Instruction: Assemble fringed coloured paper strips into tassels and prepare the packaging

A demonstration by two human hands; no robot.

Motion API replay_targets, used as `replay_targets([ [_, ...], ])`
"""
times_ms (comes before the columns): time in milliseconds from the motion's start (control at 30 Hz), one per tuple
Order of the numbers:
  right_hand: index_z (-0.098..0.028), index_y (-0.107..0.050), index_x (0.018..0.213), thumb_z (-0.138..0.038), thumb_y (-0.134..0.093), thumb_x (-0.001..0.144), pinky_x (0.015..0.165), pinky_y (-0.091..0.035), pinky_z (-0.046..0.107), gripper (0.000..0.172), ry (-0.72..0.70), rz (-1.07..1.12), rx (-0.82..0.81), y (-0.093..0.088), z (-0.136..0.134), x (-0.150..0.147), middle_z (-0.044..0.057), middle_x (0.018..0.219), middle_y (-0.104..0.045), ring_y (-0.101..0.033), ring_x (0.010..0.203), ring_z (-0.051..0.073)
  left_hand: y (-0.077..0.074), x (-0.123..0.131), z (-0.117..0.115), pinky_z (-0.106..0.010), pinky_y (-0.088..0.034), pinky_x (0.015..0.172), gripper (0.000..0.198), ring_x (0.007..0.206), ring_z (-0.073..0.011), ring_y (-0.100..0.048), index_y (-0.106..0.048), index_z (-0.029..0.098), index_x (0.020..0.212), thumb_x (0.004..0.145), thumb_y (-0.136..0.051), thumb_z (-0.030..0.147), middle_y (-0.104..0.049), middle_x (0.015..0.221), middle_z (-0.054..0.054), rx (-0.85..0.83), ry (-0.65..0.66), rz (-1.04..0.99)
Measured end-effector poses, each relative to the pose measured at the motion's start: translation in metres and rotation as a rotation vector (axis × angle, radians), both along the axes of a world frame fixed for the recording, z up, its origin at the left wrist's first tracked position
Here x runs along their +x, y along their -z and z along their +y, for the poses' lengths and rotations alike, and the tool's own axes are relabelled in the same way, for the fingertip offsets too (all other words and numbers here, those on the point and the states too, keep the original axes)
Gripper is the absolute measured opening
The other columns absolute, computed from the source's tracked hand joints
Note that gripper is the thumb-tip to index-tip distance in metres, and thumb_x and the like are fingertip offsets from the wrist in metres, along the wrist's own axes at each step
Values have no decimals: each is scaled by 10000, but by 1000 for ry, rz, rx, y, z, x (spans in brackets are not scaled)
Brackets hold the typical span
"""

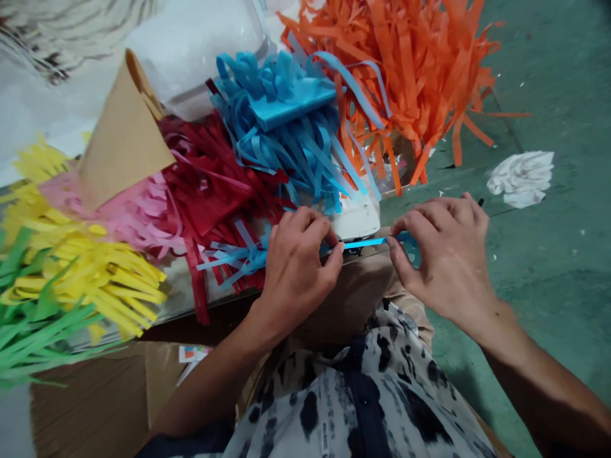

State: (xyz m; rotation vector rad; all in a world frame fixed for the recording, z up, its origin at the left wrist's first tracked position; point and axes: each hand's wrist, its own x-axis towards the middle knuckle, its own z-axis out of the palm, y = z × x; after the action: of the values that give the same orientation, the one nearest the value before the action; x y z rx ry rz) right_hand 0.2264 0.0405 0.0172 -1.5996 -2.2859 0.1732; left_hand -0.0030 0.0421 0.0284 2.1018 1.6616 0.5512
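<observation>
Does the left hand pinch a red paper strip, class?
No, the left hand and right hand both pinch a blue paper strip.

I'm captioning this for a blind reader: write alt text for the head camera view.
A person's left hand and right hand pinch a narrow blue strip above their lap. Beyond lie bunches of cut orange strips, blue strips, red strips, pink strips, yellow strips and green strips.

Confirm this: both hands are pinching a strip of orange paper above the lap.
Wrong on the colour: the head view shows the strip is blue, not orange. The rest stands: the left hand and right hand pinch it above the lap.
</observation>
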Motion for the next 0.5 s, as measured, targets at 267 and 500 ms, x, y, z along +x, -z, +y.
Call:
replay_targets([
  [267, -335, -749, 1031, -219, -659, 934, 1208, -243, 716, 176, -52, 232, 176, 21, -13, 6, 32, 1041, -740, -627, 1209, 353, 7, 4, -9, -453, -438, 959, 330, 1068, -251, -596, -775, 329, 1122, 939, -652, 84, -725, 1125, -27, 204, 163, -2],
  [500, -383, -737, 1190, -245, -683, 920, 1205, -168, 788, 308, -132, 76, 285, 22, -19, 21, 18, 1160, -775, -612, 1260, 402, 15, -11, -34, -546, -385, 1131, 425, 1102, -281, -623, -750, 330, 1260, 914, -670, 95, -798, 1137, -29, 394, 169, 191],
])
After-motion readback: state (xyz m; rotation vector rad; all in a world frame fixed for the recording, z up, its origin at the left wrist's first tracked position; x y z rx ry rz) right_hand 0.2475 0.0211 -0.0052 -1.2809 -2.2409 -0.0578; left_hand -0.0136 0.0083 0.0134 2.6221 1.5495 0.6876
